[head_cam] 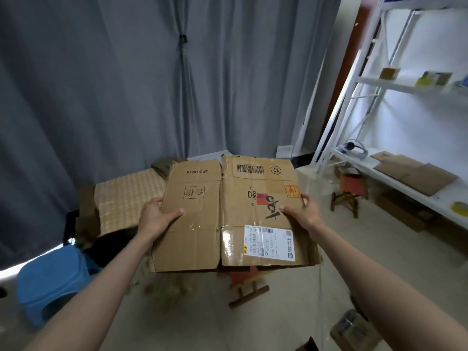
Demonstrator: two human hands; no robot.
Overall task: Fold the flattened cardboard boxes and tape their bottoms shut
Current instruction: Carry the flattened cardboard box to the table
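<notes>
A flattened brown cardboard box (pixel 228 214) with a barcode, black printed characters and a white shipping label is held up flat in front of me, above the floor. My left hand (pixel 158 215) grips its left edge, thumb on top of the panel. My right hand (pixel 300 211) grips its right edge, thumb on the top face and fingers curled round the side. More flattened cardboard (pixel 415 174) lies on a shelf at the right. A yellowish tape roll (pixel 459 207) sits on the same shelf near the right edge of the view.
A white metal shelf rack (pixel 359 79) fills the right side. Two small red wooden stools (pixel 349 193) (pixel 247 282) stand on the floor, one under the box. A blue plastic stool (pixel 50 282) is at lower left. A checked-cloth table (pixel 126 198) and a grey curtain (pixel 126 84) are behind.
</notes>
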